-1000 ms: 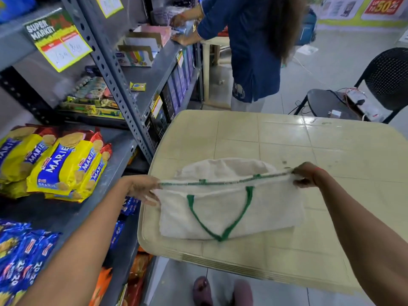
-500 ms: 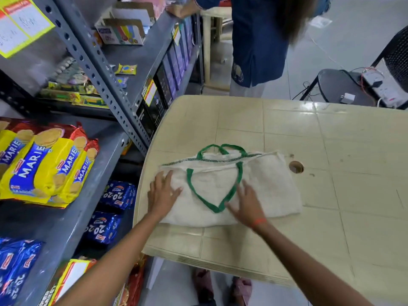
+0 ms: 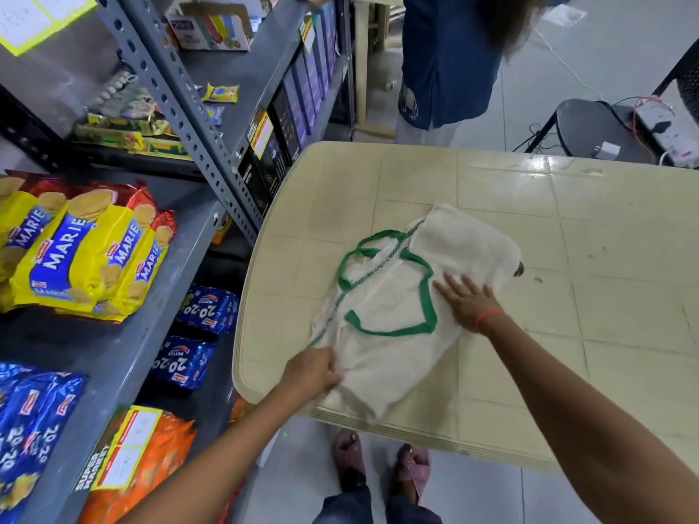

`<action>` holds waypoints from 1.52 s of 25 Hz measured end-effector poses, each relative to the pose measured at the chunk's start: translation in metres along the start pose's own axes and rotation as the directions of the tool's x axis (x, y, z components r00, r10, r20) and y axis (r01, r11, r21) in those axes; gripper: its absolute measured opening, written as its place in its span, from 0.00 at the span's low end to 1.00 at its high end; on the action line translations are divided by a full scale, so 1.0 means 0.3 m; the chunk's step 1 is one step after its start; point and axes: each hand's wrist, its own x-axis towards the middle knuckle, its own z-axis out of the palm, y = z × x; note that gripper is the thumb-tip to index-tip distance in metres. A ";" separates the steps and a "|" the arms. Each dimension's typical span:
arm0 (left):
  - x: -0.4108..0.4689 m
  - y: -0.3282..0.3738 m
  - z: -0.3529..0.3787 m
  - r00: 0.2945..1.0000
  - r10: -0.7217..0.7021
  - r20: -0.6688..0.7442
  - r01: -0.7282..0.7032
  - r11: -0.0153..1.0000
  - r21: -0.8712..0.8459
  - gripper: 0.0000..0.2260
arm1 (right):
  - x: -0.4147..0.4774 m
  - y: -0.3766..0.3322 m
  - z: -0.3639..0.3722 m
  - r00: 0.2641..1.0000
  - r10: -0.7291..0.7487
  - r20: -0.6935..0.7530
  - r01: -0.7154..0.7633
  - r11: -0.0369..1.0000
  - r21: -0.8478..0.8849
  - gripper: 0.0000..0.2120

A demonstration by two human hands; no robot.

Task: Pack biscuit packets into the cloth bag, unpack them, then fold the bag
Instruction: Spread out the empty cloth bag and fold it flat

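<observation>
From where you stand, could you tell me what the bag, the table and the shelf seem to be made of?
The bag looks like off-white woven cloth, matte and limp, creasing under the right hand, with green fabric straps. The table seems moulded plastic: glossy cream, with a tile pattern and a ridged rim. The shelf appears to be grey painted metal, going by its perforated post.

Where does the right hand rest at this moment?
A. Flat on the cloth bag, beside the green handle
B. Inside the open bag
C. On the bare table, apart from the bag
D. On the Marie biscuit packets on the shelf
A: the right hand lies open and flat on the cloth bag, just right of the green handle.
</observation>
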 end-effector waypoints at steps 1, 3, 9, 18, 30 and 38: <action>-0.030 0.026 0.028 0.998 0.056 0.026 -0.057 0.997 0.045 0.19 | -0.002 0.017 -0.029 0.998 0.057 0.009 -0.057 0.998 -0.020 0.29; -0.063 0.037 0.057 0.948 0.288 -0.138 -0.263 0.949 0.171 0.22 | -0.036 -0.030 -0.046 0.984 0.074 -0.161 -0.064 0.996 0.065 0.26; 0.012 -0.032 0.005 0.774 0.632 -0.044 -0.450 0.597 0.664 0.18 | -0.336 -0.393 0.194 0.807 -0.465 -0.363 0.502 0.865 0.008 0.25; 0.039 0.013 -0.042 0.672 0.741 0.000 -0.481 0.436 0.761 0.10 | -0.369 -0.427 0.198 0.925 -0.330 -0.190 0.364 0.912 0.189 0.13; -0.005 0.188 -0.281 0.914 0.386 0.123 -0.390 0.921 0.011 0.17 | -0.308 -0.137 -0.211 0.924 -0.132 0.358 -0.121 0.789 0.602 0.09; 0.292 0.301 -0.406 0.908 0.021 -0.418 -0.259 0.814 -0.521 0.22 | -0.061 -0.087 -0.218 0.806 0.414 -0.423 -0.132 0.822 0.554 0.26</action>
